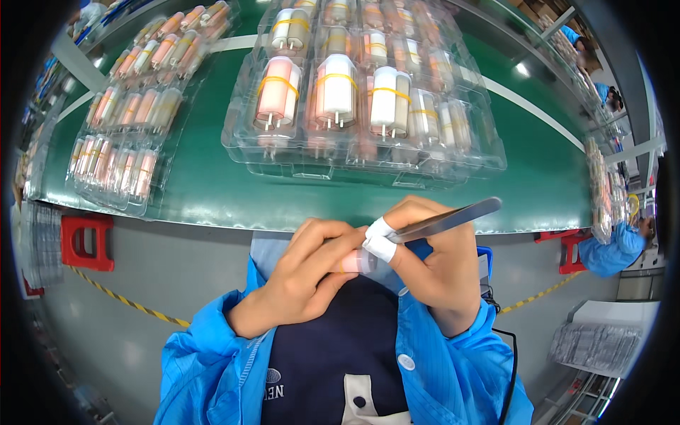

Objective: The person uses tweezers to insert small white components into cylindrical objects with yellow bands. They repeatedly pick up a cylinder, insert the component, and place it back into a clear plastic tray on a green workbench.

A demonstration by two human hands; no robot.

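Note:
My left hand [299, 275] is closed around a small pink cylinder with a clear end [355, 263], just in front of my chest. White wraps cover the thumb and a fingertip of my right hand [446, 273]. That hand grips metal tweezers [459, 217], whose broad end points up and to the right. The tweezers' tips are hidden behind the wrapped fingers, close to the cylinder, so I cannot tell whether they touch it. Beyond my hands, a clear plastic tray [312, 157] holds several pink, white and greyish cylinders banded together with yellow bands.
More clear trays [127, 202] of banded cylinders lie at the left on the green table [205, 191]. Red stools [86, 243] stand beyond the table edge. A co-worker in blue [613, 249] sits at the far right, near stacked plastic trays [591, 348]. A black cable [513, 368] hangs beside my right arm.

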